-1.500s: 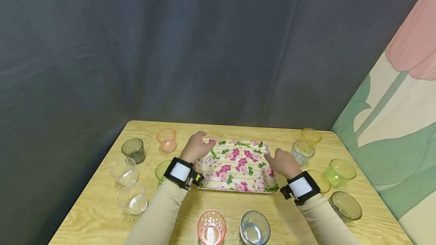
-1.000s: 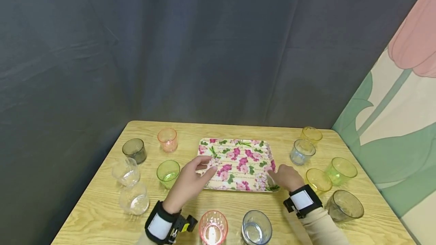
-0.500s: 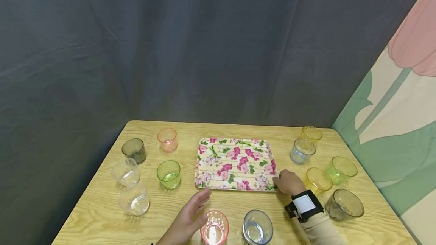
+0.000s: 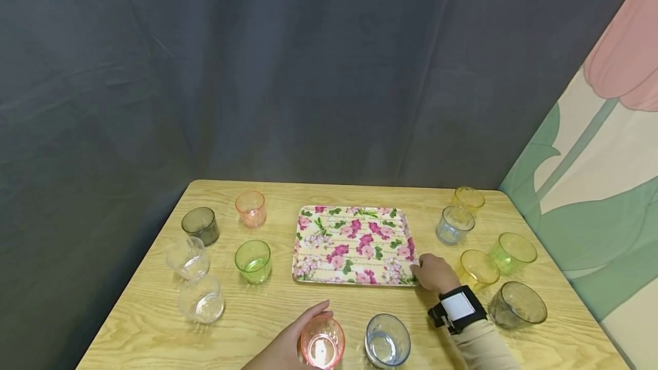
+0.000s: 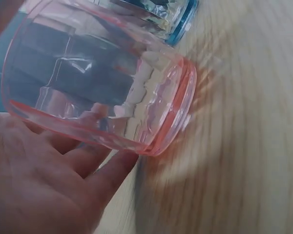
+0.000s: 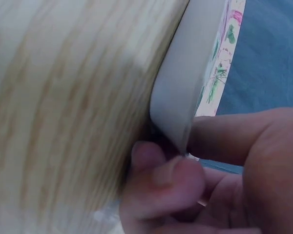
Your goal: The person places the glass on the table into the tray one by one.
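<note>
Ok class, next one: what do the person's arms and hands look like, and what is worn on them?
The right arm has a long cream sleeve and a black wrist strap with a pale square panel and a small black device. The right hand and left hand show no gloves; no left sleeve shows in the head view.

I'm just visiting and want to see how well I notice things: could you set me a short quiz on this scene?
1. Which hand is at the corner of the tray?
2. True or false: the left hand is around a green glass.
3. Fill in: the tray is decorated with ____.

Key: 1. The right hand, pinching it. 2. False; it is around a pink glass. 3. Flowers.
</note>
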`<action>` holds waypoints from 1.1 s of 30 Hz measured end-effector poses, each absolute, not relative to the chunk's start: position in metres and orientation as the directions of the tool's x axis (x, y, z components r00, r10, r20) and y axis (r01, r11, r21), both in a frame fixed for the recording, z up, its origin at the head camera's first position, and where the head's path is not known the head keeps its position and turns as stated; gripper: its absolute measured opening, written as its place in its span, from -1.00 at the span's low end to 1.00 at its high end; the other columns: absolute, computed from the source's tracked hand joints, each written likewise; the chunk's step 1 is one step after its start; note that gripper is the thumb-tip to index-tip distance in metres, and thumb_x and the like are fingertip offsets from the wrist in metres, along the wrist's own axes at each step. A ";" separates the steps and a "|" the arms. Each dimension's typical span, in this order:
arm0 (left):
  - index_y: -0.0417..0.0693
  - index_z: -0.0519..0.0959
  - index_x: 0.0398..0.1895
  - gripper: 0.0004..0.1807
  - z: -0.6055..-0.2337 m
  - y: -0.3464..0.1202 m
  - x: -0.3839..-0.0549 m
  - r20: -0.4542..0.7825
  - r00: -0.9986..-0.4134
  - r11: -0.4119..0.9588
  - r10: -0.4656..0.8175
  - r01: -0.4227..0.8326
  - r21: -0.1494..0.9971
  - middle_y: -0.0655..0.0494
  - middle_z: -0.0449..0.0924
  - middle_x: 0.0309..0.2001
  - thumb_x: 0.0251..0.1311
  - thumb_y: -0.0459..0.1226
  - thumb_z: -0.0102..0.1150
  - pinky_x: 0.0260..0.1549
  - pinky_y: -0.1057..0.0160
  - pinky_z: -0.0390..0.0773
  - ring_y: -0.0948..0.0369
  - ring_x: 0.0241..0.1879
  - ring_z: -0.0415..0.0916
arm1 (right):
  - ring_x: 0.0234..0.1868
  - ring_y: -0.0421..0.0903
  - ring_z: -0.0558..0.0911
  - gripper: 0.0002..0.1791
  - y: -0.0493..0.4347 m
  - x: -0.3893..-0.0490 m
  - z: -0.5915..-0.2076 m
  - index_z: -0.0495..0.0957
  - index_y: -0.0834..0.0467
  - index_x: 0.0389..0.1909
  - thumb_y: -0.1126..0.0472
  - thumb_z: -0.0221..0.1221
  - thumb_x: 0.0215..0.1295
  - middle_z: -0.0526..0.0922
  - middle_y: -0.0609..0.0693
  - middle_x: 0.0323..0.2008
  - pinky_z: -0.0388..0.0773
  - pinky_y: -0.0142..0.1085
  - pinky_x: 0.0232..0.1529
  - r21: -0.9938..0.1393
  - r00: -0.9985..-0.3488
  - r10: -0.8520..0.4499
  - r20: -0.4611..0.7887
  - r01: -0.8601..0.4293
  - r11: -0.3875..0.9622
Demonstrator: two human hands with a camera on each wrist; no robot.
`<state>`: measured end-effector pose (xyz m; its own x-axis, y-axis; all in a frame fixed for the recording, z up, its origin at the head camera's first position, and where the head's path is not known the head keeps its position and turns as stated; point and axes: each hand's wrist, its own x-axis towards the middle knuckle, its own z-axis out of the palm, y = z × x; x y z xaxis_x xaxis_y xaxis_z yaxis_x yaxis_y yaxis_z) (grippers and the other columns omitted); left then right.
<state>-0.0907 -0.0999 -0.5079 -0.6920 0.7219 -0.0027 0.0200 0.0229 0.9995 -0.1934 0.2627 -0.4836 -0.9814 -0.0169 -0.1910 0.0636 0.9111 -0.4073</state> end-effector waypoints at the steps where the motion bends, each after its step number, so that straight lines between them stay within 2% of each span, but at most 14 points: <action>1: -0.19 -0.08 0.57 0.06 -0.508 -0.100 -0.091 -0.009 -0.696 0.029 0.718 0.016 0.999 -0.39 0.08 0.47 0.16 -0.20 0.41 0.23 0.16 0.52 -0.27 0.43 0.14 | -0.60 -0.09 0.34 -0.65 0.263 -0.193 -0.484 0.34 0.17 -0.58 0.15 0.06 0.41 0.31 -0.01 -0.64 0.22 -0.30 -0.54 -0.408 -0.982 -0.018 -0.190 0.062 0.911; 7: -0.10 0.11 0.53 -0.04 -0.506 -0.100 -0.092 -0.076 -0.704 0.051 0.706 -0.057 0.997 -0.16 0.25 0.43 0.12 -0.22 0.44 0.22 0.41 0.40 0.25 0.38 0.27 | -0.60 -0.09 0.33 -0.65 0.262 -0.193 -0.484 0.34 0.16 -0.59 0.14 0.06 0.41 0.30 -0.02 -0.65 0.21 -0.30 -0.54 -0.412 -0.981 -0.008 -0.192 0.073 0.908; 10: -0.12 0.17 0.49 -0.09 -0.506 -0.101 -0.091 -0.079 -0.709 0.050 0.701 -0.061 0.997 -0.11 0.29 0.40 0.11 -0.23 0.45 0.20 0.49 0.34 0.39 0.34 0.29 | -0.60 -0.10 0.32 -0.64 0.262 -0.193 -0.485 0.33 0.15 -0.60 0.14 0.06 0.41 0.29 -0.02 -0.65 0.21 -0.30 -0.54 -0.415 -0.981 -0.003 -0.196 0.080 0.906; 13: -0.17 0.19 0.44 -0.12 -0.505 -0.100 -0.089 -0.081 -0.703 0.015 0.707 -0.100 0.995 -0.09 0.30 0.37 0.10 -0.26 0.46 0.19 0.46 0.39 0.32 0.31 0.32 | -0.60 -0.10 0.32 -0.64 0.262 -0.192 -0.484 0.32 0.15 -0.60 0.14 0.07 0.41 0.28 -0.02 -0.65 0.20 -0.30 -0.54 -0.419 -0.980 -0.003 -0.197 0.081 0.904; 16: -0.20 0.18 0.42 -0.14 -0.504 -0.098 -0.087 -0.086 -0.693 -0.032 0.715 -0.156 0.987 -0.09 0.30 0.34 0.10 -0.30 0.44 0.18 0.37 0.47 0.13 0.29 0.36 | -0.60 -0.09 0.32 -0.64 0.262 -0.192 -0.484 0.32 0.16 -0.60 0.14 0.07 0.41 0.29 -0.02 -0.65 0.20 -0.30 -0.53 -0.420 -0.982 -0.007 -0.191 0.075 0.905; 19: -0.16 0.18 0.44 -0.14 -0.504 -0.099 -0.086 -0.095 -0.705 -0.040 0.703 -0.172 0.984 -0.05 0.30 0.35 0.11 -0.29 0.44 0.16 0.33 0.52 0.06 0.29 0.36 | -0.59 -0.09 0.33 -0.64 0.262 -0.191 -0.483 0.32 0.16 -0.59 0.14 0.07 0.41 0.29 -0.02 -0.65 0.20 -0.30 -0.53 -0.419 -0.982 -0.010 -0.191 0.072 0.905; 24: -0.09 0.23 0.42 -0.14 -0.499 -0.102 -0.091 -0.037 -0.777 0.043 0.628 -0.013 0.999 -0.05 0.36 0.34 0.08 -0.25 0.47 0.19 0.29 0.50 0.11 0.30 0.37 | -0.59 -0.08 0.34 -0.66 0.261 -0.192 -0.481 0.34 0.17 -0.57 0.14 0.06 0.42 0.31 -0.01 -0.64 0.22 -0.30 -0.53 -0.426 -0.980 -0.015 -0.196 0.071 0.902; 28: -0.03 0.31 0.37 -0.18 -0.486 -0.100 -0.100 0.031 -0.854 0.132 0.519 0.116 0.984 -0.01 0.46 0.27 0.02 -0.24 0.50 0.24 0.32 0.41 0.11 0.28 0.41 | -0.59 -0.08 0.34 -0.66 0.262 -0.193 -0.479 0.34 0.18 -0.57 0.15 0.06 0.41 0.31 0.00 -0.64 0.22 -0.30 -0.53 -0.420 -0.982 -0.022 -0.189 0.061 0.906; 31: 0.04 0.32 0.36 -0.17 -0.478 -0.097 -0.109 0.057 -0.899 0.141 0.434 0.130 0.981 0.01 0.48 0.27 -0.01 -0.24 0.52 0.29 0.32 0.36 0.06 0.31 0.39 | -0.58 -0.08 0.34 -0.67 0.262 -0.194 -0.478 0.35 0.19 -0.56 0.15 0.05 0.41 0.32 0.00 -0.63 0.22 -0.30 -0.53 -0.415 -0.982 -0.026 -0.189 0.056 0.908; 33: 0.04 0.30 0.38 -0.16 -0.474 -0.094 -0.116 0.070 -0.916 0.116 0.395 0.126 0.985 -0.02 0.47 0.30 0.01 -0.27 0.51 0.32 0.23 0.38 0.01 0.34 0.37 | -0.58 -0.08 0.35 -0.67 0.262 -0.194 -0.479 0.35 0.18 -0.56 0.15 0.05 0.42 0.32 0.00 -0.63 0.22 -0.30 -0.53 -0.412 -0.981 -0.028 -0.193 0.055 0.909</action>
<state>-0.1159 -0.0938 -0.4738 -0.9158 0.3955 0.0704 0.1259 0.1161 0.9852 -0.1938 0.2616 -0.4787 -0.9809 -0.0285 -0.1926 0.0546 0.9093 -0.4124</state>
